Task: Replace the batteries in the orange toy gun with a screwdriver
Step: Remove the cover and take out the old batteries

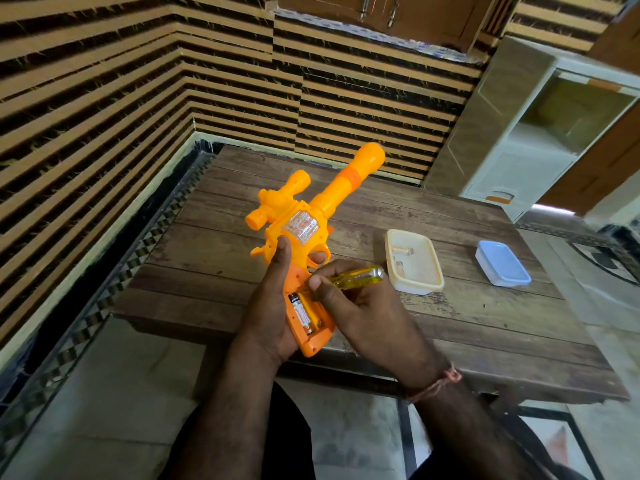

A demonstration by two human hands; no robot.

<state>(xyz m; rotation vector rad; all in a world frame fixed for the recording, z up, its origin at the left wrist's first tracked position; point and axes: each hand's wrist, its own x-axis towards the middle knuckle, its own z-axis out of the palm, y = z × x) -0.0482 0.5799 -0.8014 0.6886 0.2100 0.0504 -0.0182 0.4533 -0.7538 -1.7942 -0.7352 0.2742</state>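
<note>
My left hand (273, 299) grips the handle of the orange toy gun (304, 223), which is held above the near edge of the wooden table (485, 323) with its barrel pointing away. The battery bay in the handle is uncovered and a battery (302, 313) lies inside. My right hand (363, 306) is closed around a yellow see-through screwdriver (360, 278), with its fingertips at the top of the open bay. The screwdriver's tip is hidden behind my fingers.
A cream open plastic box (415, 268) with small parts inside sits right of the gun. Further right lies a blue lid or box (502, 263). A striped wall rises behind the table, and a white cabinet (512, 133) stands at the back right.
</note>
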